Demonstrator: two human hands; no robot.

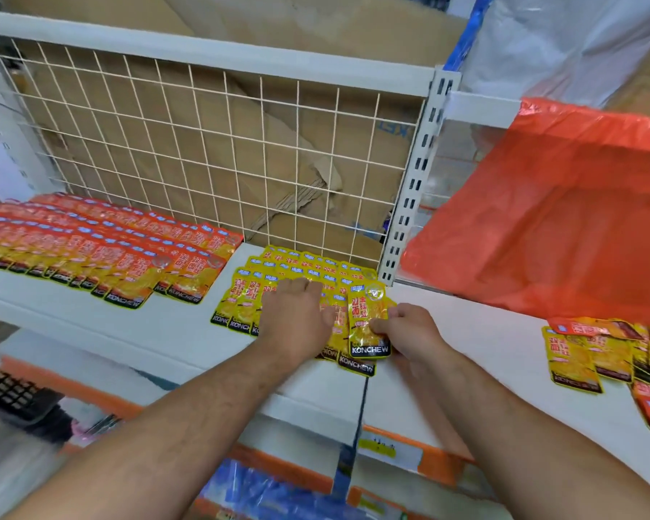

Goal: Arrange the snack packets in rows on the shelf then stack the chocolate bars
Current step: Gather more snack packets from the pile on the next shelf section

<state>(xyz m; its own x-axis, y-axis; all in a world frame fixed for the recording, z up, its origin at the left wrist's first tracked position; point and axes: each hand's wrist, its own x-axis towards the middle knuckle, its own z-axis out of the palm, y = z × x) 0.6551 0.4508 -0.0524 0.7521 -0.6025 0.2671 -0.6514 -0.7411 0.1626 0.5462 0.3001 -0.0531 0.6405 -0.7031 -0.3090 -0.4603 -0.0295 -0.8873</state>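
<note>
White metal shelf (pixel 188 324): the left part carries red-orange snack packets (pixel 102 253) in overlapping rows. At the right end, by the slotted upright (pixel 417 182), lie yellow KONCHEW packets (pixel 297 272) in rows. Adjoining shelf (pixel 485 350): loose heap of mixed packets (pixel 597 354), orange plastic bag (pixel 563 204) behind.

Only the person's arms and hands show. The left forearm (pixel 188 414) and the right forearm (pixel 503 414) are bare along all their visible length (the wide lens swells them toward the bottom edge), and both are thick and sturdy. Fine hair lies scattered over the upper side of each, plainest on the left one near the wrist. The left hand (pixel 295 313) is broad across the back, with short, stout fingers (pixel 310 290). The right hand (pixel 409 332) is of the same build, its knuckles rounded
</note>
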